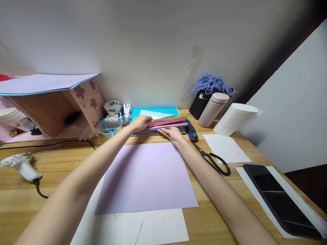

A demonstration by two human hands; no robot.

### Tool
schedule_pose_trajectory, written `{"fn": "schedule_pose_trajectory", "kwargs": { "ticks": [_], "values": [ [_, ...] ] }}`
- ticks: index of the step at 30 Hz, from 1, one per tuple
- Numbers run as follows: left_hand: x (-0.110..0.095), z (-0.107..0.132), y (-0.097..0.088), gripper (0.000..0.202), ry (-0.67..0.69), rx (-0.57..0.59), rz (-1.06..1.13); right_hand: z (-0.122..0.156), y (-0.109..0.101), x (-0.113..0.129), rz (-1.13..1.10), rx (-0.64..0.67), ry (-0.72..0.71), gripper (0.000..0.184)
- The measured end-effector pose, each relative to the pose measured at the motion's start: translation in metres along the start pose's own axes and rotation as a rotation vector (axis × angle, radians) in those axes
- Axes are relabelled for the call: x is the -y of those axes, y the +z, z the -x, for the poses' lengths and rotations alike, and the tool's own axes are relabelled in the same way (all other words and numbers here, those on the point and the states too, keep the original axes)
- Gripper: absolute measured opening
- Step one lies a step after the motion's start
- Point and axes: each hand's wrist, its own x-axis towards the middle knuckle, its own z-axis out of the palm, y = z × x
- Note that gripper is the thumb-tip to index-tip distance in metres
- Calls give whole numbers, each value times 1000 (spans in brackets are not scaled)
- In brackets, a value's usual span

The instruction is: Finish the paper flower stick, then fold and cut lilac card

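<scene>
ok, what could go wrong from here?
The thin multicoloured paper sheets held in the left hand could slip and fan out.

The right hand might bump the blue-and-black plastic cutter or black-handled scissors beside it.

Either forearm could shift the large lavender paper sheet below.

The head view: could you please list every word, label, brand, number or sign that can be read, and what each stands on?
No text is readable.
Tape rolls: printed label, too small and blurred.
White sheet under the purple sheet: faint orange marks, unclear whether writing.
</scene>
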Motion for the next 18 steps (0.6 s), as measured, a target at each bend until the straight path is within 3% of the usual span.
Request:
{"fn": "schedule_pose_trajectory", "kwargs": {
  "ticks": [4, 9, 14, 18],
  "values": [
    [-8, 5, 3, 41, -7, -36, -37, 0, 0, 0, 4, -4, -11, 23],
    [-22, 13, 1, 62, 104, -34, -161, 0, 2, 1, -5, 16, -25, 15],
    [-24, 11, -1, 39, 227, 36, -291, 2, 3, 2, -28, 24, -13, 16],
    [-22, 11, -2, 29, 182, 47, -260, 3, 4, 1, -24, 13, 57, 14]
  ]
}}
